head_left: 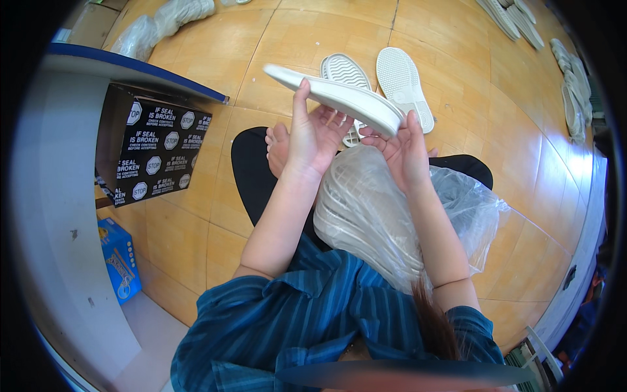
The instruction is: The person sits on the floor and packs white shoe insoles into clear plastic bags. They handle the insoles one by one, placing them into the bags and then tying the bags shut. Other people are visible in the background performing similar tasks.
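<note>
A white shoe sole [339, 97] is held up in front of me, tilted on its side edge. My left hand [318, 134] grips it near the middle, thumb on the near side and fingers beneath. At its right end, my right hand [406, 149] closes on the sole with thumb and fingertips. Beyond it on the floor lie a sole with a wavy tread [346, 68] and another with a fine patterned tread [400, 78]. In my lap rests a clear plastic bag [366, 209] filled with several stacked white soles.
A black box with white printing [163, 147] stands on the left below a blue-edged white table [72, 196]. Under it sits a blue package [119, 258]. More soles lie at the upper right [516, 23] and far right [575, 91]; bagged ones [160, 26] lie at the upper left.
</note>
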Demonstrator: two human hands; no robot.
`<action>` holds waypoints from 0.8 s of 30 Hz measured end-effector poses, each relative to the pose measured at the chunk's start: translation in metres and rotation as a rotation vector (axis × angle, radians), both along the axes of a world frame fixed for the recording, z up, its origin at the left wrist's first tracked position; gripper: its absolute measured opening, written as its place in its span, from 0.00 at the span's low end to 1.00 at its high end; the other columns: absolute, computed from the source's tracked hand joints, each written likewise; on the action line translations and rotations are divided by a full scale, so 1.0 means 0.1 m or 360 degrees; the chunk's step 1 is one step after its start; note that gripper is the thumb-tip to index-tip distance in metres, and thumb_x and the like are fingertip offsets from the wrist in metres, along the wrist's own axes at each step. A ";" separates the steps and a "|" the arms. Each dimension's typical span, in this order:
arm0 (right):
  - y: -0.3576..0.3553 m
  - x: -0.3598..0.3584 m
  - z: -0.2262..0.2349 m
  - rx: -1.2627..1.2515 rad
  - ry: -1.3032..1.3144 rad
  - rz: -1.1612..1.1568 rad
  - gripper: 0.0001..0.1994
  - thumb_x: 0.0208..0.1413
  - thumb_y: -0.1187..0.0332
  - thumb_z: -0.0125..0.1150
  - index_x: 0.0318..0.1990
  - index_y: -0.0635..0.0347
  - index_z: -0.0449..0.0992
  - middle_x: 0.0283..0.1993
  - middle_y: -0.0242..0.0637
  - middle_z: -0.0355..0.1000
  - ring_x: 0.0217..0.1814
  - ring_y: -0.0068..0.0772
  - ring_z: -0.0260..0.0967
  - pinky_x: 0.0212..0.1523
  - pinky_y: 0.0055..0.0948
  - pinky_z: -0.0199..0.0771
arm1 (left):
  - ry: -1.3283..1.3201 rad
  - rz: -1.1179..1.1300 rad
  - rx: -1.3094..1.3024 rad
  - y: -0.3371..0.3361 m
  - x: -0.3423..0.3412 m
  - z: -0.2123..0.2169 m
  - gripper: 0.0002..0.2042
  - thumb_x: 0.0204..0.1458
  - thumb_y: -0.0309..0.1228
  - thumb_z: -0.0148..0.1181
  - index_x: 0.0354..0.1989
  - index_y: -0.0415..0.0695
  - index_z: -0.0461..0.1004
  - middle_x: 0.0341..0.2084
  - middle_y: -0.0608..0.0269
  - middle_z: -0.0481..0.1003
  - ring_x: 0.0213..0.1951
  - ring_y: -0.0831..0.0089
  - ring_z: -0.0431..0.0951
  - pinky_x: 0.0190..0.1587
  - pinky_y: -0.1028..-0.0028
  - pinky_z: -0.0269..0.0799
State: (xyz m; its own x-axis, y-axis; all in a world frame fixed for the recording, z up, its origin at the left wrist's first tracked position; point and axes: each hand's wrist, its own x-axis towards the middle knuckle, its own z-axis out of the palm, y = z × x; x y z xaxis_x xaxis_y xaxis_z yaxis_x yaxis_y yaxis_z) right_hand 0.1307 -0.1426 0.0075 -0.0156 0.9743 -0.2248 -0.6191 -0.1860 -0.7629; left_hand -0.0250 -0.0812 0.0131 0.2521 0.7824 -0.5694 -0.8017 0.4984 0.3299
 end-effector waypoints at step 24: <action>-0.11 -0.13 0.21 0.0358 -0.1311 0.0135 0.39 0.45 0.69 0.72 0.67 0.58 0.62 0.54 0.42 0.71 0.47 0.29 0.74 0.42 0.26 0.73 | 0.0494 -0.0189 0.0511 0.07 -0.09 -0.08 0.32 0.64 0.54 0.39 0.69 0.44 0.53 0.62 0.49 0.64 0.61 0.61 0.67 0.66 0.60 0.60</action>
